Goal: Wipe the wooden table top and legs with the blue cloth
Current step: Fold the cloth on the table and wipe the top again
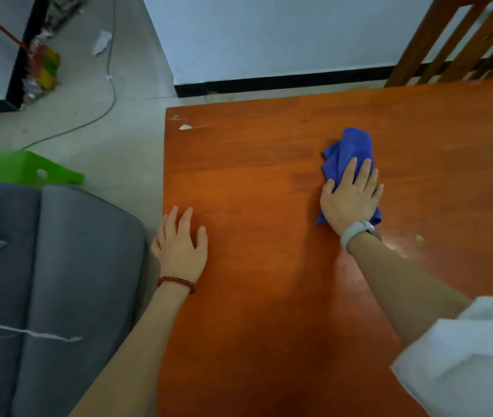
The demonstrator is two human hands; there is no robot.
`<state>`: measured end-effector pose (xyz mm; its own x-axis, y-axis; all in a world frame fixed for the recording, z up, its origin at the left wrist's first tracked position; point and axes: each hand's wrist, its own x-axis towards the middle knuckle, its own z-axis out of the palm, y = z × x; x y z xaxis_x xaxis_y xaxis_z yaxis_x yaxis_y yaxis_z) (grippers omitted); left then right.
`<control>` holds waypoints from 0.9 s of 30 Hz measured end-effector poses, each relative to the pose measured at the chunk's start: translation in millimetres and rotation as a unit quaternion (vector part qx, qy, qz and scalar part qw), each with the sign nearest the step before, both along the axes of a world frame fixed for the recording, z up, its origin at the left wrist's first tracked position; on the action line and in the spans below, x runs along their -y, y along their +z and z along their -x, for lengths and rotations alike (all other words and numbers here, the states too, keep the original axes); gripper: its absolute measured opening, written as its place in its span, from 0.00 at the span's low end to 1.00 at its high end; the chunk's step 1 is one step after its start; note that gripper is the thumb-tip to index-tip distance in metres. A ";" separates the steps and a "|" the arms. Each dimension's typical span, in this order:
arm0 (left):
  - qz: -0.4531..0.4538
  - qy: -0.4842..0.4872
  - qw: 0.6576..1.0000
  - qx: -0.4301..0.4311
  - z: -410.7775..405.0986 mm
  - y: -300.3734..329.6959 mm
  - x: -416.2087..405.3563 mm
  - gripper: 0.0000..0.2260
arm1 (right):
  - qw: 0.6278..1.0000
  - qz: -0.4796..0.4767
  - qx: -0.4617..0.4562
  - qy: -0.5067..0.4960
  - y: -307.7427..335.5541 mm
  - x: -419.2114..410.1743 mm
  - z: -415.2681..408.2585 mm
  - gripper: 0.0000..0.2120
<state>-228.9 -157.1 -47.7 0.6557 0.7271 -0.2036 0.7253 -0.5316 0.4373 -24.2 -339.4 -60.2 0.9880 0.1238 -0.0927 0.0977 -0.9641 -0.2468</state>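
Blue cloth (348, 158) mid-table, bunched under your flat right hand (350, 198); left hand (179, 246) spread, bracing the table (269, 296) at its left edge. Bunched like that, it could skip the crumbs (419, 238) near the right edge.

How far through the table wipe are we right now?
Nothing can be confirmed as finished. In hand: the right hand presses the blue cloth flat on the wooden table top, while the left hand rests at its left edge. Left: pale specks near the far-left corner and by the right wrist, and the legs, which are out of view.
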 end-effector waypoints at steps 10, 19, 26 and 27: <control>0.037 0.186 0.961 0.202 22.4 18.3 -80.5 0.18 | 0.885 -0.059 0.003 0.461 0.7 -149.3 98.1 0.26; 0.084 0.147 0.974 0.153 63.5 27.1 -84.8 0.17 | 0.626 -0.199 -0.304 0.690 16.3 -78.5 213.4 0.25; 0.078 0.098 0.987 0.102 48.0 14.0 -61.8 0.18 | 0.775 -0.298 -0.300 0.470 38.2 -56.9 99.4 0.22; 0.074 0.094 0.988 0.100 38.8 12.3 -58.6 0.19 | 0.792 -0.305 -0.282 0.447 38.1 -58.9 80.8 0.21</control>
<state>-267.7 -98.4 -35.4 0.5493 0.8122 -0.1962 0.6967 -0.3155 0.6442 -105.1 -280.4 -22.2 0.3034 0.9422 -0.1422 0.3819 -0.2570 -0.8878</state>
